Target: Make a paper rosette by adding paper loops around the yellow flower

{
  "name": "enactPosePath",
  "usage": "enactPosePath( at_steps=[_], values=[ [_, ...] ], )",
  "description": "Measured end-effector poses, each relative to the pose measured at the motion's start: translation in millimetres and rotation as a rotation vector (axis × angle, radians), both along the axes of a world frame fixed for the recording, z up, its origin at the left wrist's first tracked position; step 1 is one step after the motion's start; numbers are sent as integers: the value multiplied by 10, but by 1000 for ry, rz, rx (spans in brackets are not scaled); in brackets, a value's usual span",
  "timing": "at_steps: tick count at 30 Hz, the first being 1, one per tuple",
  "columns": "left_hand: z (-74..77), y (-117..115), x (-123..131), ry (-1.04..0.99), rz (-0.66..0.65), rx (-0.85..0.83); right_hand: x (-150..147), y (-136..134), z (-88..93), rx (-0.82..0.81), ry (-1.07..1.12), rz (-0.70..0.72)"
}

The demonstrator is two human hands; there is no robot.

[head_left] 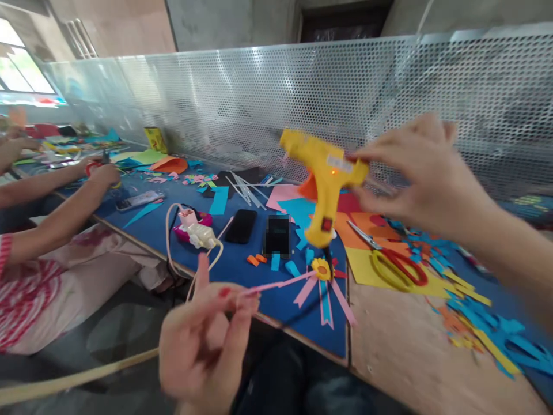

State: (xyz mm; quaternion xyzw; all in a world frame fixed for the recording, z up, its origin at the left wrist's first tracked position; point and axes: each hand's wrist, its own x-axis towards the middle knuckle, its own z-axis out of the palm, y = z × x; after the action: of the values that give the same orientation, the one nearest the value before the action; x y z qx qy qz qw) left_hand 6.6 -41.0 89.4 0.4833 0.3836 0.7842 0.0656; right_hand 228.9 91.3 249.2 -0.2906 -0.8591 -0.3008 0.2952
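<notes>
My right hand (421, 173) grips the back end of a yellow hot glue gun (325, 178), held in the air with its nozzle pointing left and its black cord hanging down. My left hand (203, 340) pinches the end of a thin pink paper strip that leads to a paper flower (322, 276), yellow-centred with pink and blue strip petals, lying on the blue table (233, 259) just below the gun's handle.
Red-handled scissors (393, 262) lie on yellow and orange paper. Two black phones (242, 226) and a pink object with a white plug (194, 230) rest on the table. Paper scraps are scattered at right. Another person's arms (56, 213) work at left. Perforated metal screen behind.
</notes>
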Motion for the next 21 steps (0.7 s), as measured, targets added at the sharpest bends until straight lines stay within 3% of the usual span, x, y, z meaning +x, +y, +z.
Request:
enactPosePath(
  at_steps=[1,2,4,5,8,14,18,21],
  values=[
    [18,77,42,-100,-56,60,64,-86,-112,-27,-30,32],
    [22,153,92,-163,-212,71,113,-161,-225,-60,-50,60],
    [-20,278,215,-260,-705,-9,176,-279,-450,-118,-52,99],
    [-63,321,288,-311,-873,-47,196,-322,-558,-127,-44,109],
    [-237,374,520,-433,-1102,-65,232,-414,-854,-116,-37,72],
    [-470,416,800,-450,-1179,-113,310,-548,-1270,-102,1,-66],
    [-465,407,833,-357,-1149,-167,364,-684,-1457,-176,88,-146],
    [-449,338,872,-301,-1143,-185,354,-947,-1594,-144,231,-237]
  ],
)
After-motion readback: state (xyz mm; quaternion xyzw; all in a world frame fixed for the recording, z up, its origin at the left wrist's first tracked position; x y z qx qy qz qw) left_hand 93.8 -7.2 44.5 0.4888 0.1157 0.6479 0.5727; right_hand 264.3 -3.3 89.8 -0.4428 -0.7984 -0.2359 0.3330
